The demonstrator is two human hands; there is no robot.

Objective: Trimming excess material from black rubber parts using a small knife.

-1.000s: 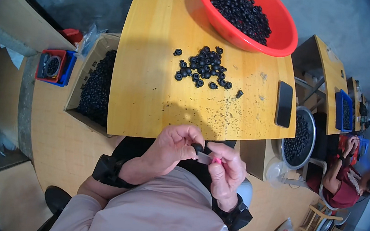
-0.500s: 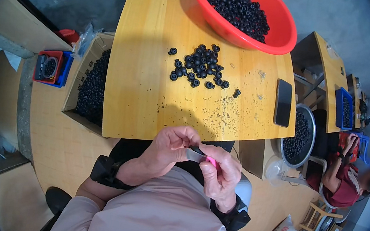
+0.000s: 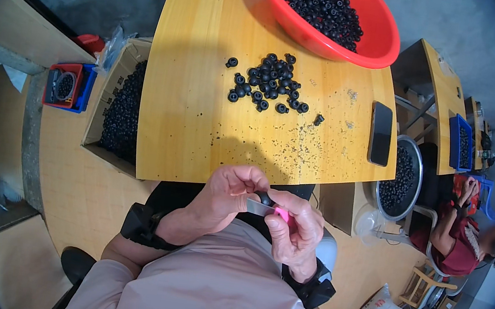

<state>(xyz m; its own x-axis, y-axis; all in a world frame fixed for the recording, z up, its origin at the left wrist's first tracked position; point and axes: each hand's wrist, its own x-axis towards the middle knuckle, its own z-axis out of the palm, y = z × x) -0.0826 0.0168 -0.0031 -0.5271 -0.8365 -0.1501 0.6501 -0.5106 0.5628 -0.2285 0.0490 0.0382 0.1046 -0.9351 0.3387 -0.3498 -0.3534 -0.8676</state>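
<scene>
Since 1 s ago, R hand (image 3: 299, 228) has shifted left w/ the pink-handled blade (image 3: 259, 208), now lying across the near side of a blk part (image 3: 264, 199). L hand (image 3: 221, 198) pinches that part; R thumb & fingers clasp the pink end, all just off the bench's (image 3: 178, 129) near edge. Red basin (image 3: 383, 37), far R corner: lots of blk pcs (image 3: 321, 10). Open carton (image 3: 112, 82) by L edge & metal bowl (image 3: 407, 203) off R edge hold more. Loose pile (image 3: 266, 76) mid-bench, dark crumbs (image 3: 300, 146) twd near edge, phone (image 3: 380, 134) nr R edge. Beyond R edge: seated co-worker (image 3: 463, 251), 2nd table (image 3: 442, 96) w/ blue tray (image 3: 454, 134) of dark bits.
</scene>
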